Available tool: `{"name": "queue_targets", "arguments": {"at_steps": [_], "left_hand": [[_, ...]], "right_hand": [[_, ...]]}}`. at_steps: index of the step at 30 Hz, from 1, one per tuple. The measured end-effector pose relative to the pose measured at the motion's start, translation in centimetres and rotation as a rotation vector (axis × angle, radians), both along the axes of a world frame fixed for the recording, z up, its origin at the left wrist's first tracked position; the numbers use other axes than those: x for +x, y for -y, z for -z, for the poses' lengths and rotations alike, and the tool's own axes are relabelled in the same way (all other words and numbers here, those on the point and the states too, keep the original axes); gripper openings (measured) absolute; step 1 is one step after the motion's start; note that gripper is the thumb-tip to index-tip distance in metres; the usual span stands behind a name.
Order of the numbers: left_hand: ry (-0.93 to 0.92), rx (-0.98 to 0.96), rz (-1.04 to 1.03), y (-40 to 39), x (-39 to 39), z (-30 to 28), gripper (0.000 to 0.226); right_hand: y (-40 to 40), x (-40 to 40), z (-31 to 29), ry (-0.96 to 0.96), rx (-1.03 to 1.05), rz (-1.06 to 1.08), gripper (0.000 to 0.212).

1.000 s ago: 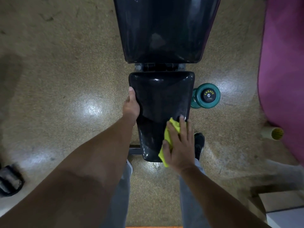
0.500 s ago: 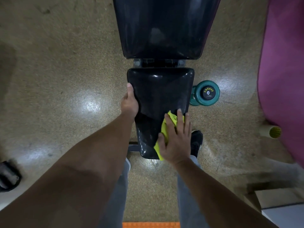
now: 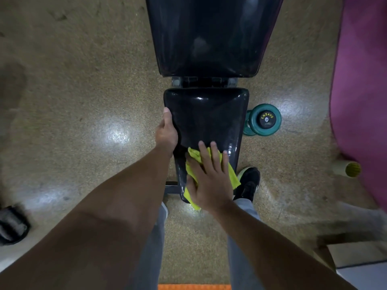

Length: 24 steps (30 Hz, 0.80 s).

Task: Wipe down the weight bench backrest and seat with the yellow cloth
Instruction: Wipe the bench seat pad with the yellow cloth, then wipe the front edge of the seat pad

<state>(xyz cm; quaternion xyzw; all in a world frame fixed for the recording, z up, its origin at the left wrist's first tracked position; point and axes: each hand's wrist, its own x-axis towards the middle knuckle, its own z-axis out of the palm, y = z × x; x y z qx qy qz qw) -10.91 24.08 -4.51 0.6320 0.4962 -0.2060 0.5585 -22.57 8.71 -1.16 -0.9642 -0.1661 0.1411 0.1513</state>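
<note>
Head view, looking straight down: a black padded seat (image 3: 206, 120) sits in the middle of the picture, with the black backrest (image 3: 211, 34) beyond it at the top and a metal hinge (image 3: 204, 82) in the gap between the two pads. The right hand (image 3: 209, 181) lies flat on the near part of the seat, fingers straight and spread, pressing a yellow cloth (image 3: 232, 174) against the pad. The cloth shows above the fingers, at the right side of the hand, and below the palm, where one corner hangs over the seat's near end. The left hand (image 3: 167, 132) grips the seat's left edge, thumb lying along the rim and pointing away from the person, the other fingers hidden under the pad. Both bare forearms reach in from the bottom of the picture, above grey trouser legs (image 3: 150, 243). A black shoe (image 3: 249, 183) stands on the speckled floor (image 3: 83, 101) just right of the seat's near end. A green dumbbell (image 3: 265, 120) lies on the floor just beside the seat's right edge. A pink mat (image 3: 364, 80) runs along the right side, with a rolled tube (image 3: 347, 168) at its edge. A dark sandal (image 3: 12, 225) lies at the far left, and an orange strip (image 3: 194, 287) shows at the bottom edge.
</note>
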Motion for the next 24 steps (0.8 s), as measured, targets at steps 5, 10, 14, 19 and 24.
{"name": "queue_targets", "arguments": {"at_steps": [5,10,14,19,24], "left_hand": [[-0.007,0.004,0.046,-0.3,0.2,-0.2,0.088],[-0.028,0.013,0.063,-0.5,0.3,0.1,0.086],[-0.014,0.026,0.064,-0.4,0.1,0.2,0.084],[-0.001,0.035,0.128,-0.8,0.2,0.1,0.082],[0.021,0.059,0.180,-0.7,0.4,-0.5,0.074]], "right_hand": [[-4.4,-1.3,-0.9,-0.044,-0.082,-0.173,0.062],[-2.8,-4.2,-0.2,0.025,-0.059,-0.348,0.051],[-2.9,-2.1,-0.5,0.041,-0.039,-0.216,0.052],[-6.1,-1.8,-0.1,0.000,-0.103,-0.224,0.051],[-1.5,-3.4,0.0,0.095,0.051,-0.414,0.037]]}}
